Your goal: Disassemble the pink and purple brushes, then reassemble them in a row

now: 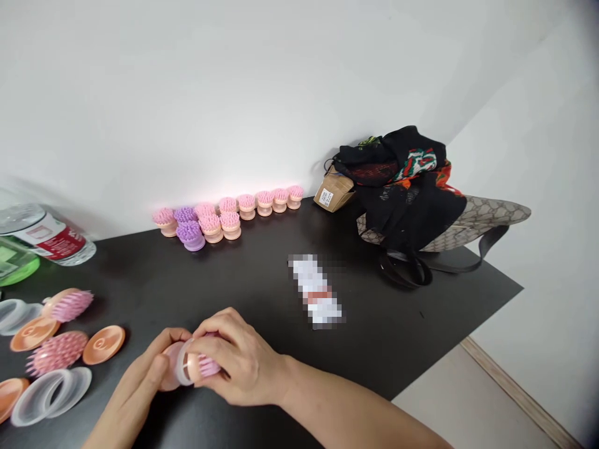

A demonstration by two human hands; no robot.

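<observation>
Near the front of the black table, my left hand [140, 386] is closed around a round peach cap [170, 369]. A translucent ring [183, 363] lies between that cap and a scalp brush head [194, 368] with pink bristles. The brush head is in the closed fingers of my right hand [246, 358], bristles facing right and partly covered by the fingers. Whether the three parts are joined cannot be made out. Left of my hands lie a loose pink brush head [60, 352], an orange cap [103, 345] and translucent rings [42, 399].
Assembled pink scalp brushes [246, 206] and purple ones [191, 236] stand along the wall. Bottles [60, 240] lie at the far left. A blurred-out phone-shaped item [316, 290] rests mid-table. A brown box [334, 190] and a patterned bag [486, 215] with black cloth sit right.
</observation>
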